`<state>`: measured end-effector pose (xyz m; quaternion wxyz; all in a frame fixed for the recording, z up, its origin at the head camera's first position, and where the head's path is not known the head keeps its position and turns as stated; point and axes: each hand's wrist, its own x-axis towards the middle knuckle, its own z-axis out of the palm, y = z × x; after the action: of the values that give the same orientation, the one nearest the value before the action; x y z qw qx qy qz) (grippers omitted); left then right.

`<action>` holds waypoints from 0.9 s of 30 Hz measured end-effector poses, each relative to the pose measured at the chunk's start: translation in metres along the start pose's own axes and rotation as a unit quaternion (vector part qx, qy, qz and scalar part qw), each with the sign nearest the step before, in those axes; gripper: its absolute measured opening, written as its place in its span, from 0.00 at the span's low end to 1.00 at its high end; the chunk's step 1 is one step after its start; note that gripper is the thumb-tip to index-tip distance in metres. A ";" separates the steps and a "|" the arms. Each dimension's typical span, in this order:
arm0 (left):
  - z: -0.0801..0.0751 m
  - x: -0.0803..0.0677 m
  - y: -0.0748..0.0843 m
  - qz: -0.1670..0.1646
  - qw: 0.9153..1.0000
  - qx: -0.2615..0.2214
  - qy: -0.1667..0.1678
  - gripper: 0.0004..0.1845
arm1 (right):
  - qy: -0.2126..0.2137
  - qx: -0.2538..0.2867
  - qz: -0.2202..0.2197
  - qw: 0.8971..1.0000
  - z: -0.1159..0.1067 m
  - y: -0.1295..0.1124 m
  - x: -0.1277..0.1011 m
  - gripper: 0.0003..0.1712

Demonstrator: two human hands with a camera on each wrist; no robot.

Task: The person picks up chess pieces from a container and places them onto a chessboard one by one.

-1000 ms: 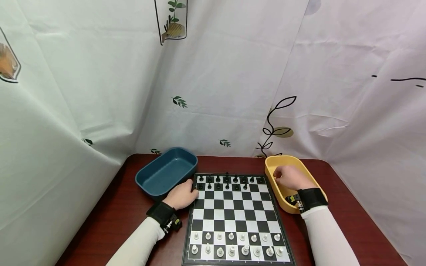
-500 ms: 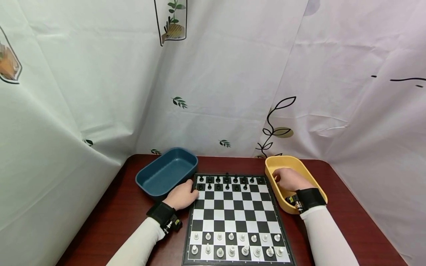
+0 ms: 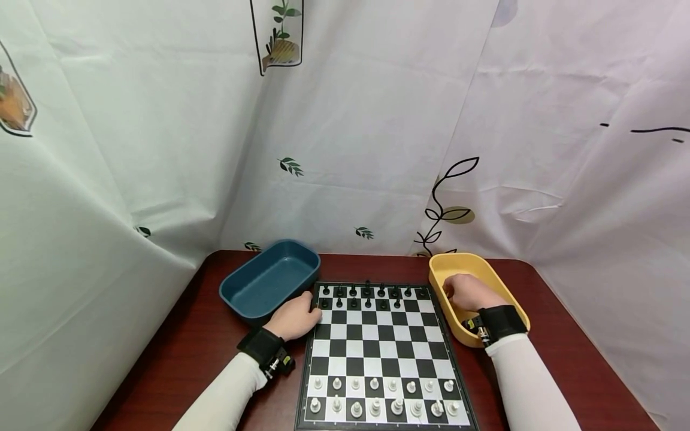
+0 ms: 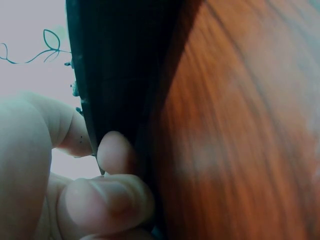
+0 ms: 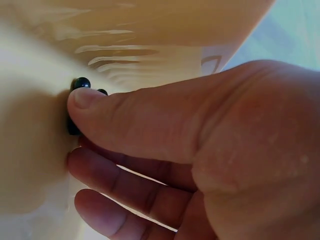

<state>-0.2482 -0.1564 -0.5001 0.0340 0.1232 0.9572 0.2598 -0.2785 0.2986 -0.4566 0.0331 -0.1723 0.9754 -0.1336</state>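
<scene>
My left hand (image 3: 293, 315) grips the far left edge of the chessboard (image 3: 363, 349). In the left wrist view the fingers (image 4: 112, 200) curl around the board's black side (image 4: 117, 75). Inside the yellow tray (image 3: 498, 276), my right hand (image 3: 473, 292) reaches down to the floor. The right wrist view shows its thumb laid over a black chess pawn (image 5: 80, 83), pinched against the fingers. Just behind the thumb, a second small black round top (image 5: 102, 92) peeks out. Most of the pawn is hidden by the thumb.
On the board, black pieces (image 3: 368, 290) line the far rows, with a few in the second row, and white pieces (image 3: 375, 406) fill the near two rows. A blue tray (image 3: 269, 278) stands left of the board on the dark red table (image 3: 167, 359). A white patterned cloth (image 3: 350, 120) hangs behind.
My right hand has dipped slightly lower in the yellow tray. The left hand, the board and its pieces have stayed put.
</scene>
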 end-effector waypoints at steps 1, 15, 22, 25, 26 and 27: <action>0.000 0.000 0.000 -0.001 1.000 0.000 0.000 0.23 | -0.001 0.001 0.001 1.000 0.000 0.000 -0.001 0.11; 0.000 -0.002 0.001 0.005 1.000 -0.010 -0.004 0.23 | -0.008 -0.003 -0.040 0.999 0.006 0.021 0.003 0.09; -0.001 -0.002 0.001 0.007 1.000 -0.007 -0.003 0.23 | -0.016 0.029 -0.001 0.999 -0.006 0.010 -0.006 0.09; -0.001 -0.002 0.000 0.007 1.000 -0.007 -0.004 0.24 | -0.024 0.029 0.012 0.999 -0.011 0.005 -0.009 0.09; -0.001 -0.002 0.000 0.007 1.000 -0.007 -0.004 0.24 | -0.028 0.029 0.020 0.999 -0.012 0.004 -0.010 0.10; 0.000 -0.003 0.000 0.008 1.000 -0.008 -0.004 0.24 | -0.028 0.027 0.020 0.999 -0.012 0.004 -0.010 0.11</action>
<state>-0.2457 -0.1572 -0.4997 0.0373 0.1315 0.9539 0.2674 -0.2719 0.3088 -0.4457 0.0678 -0.1552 0.9734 -0.1542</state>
